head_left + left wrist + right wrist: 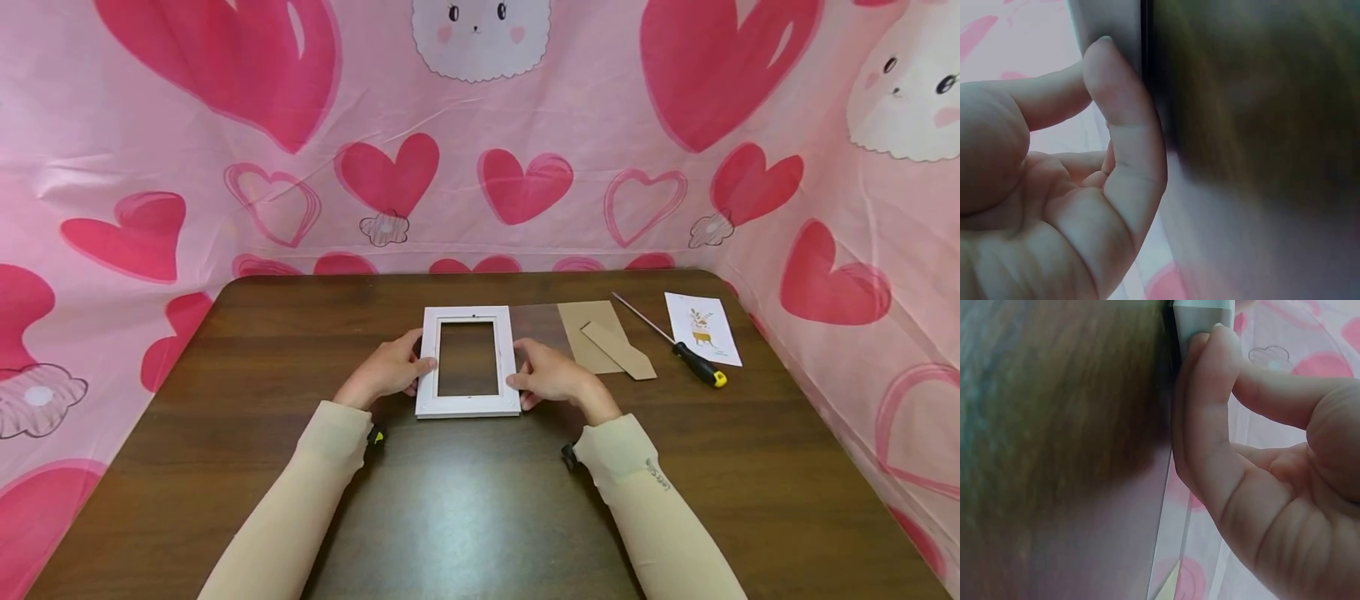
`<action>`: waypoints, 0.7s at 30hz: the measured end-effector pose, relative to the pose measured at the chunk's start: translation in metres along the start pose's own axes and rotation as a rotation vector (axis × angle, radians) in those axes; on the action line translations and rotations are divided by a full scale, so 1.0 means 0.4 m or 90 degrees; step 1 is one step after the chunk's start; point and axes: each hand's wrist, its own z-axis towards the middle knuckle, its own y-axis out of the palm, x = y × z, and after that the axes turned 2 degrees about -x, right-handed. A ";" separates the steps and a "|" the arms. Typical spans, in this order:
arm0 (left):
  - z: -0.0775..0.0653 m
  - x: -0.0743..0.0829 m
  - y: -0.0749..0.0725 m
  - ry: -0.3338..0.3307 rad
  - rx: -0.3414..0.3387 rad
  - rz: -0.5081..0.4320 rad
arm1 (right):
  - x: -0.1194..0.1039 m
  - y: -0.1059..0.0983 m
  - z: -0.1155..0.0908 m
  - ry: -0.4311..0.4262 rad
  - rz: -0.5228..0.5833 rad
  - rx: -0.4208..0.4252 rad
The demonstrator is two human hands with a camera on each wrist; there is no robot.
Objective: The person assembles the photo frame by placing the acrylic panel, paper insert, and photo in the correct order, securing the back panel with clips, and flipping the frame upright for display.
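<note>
A white picture frame [467,406] with a hollow centre lies on or close over the wooden table, its long sides pointing away from me. My left hand [386,368] grips its left side, thumb on the front face. Opposite it, my right hand [551,373] pinches the right side in the same way. Up close in the left wrist view, curled fingers [1125,125] press against the frame's edge [1110,19]. The right wrist view has the fingertips at the white edge [1204,319] too. Through the opening, dark wood shows.
Right of the frame is a clear sheet [536,325], beside a tan backing board [592,312] with a stand leg [626,354] angled across it. Farther right lie a black-and-yellow screwdriver [697,362] and a white card with a plant print [701,312]. Pink heart-patterned cloth [450,233] encloses the table.
</note>
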 end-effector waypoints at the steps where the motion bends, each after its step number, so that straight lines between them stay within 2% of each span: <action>1: 0.000 0.000 0.002 0.002 -0.001 -0.003 | 0.000 -0.002 -0.002 0.002 0.002 -0.001; 21: 0.002 -0.017 -0.011 0.006 -0.008 -0.046 | -0.001 0.011 0.010 -0.006 -0.008 -0.004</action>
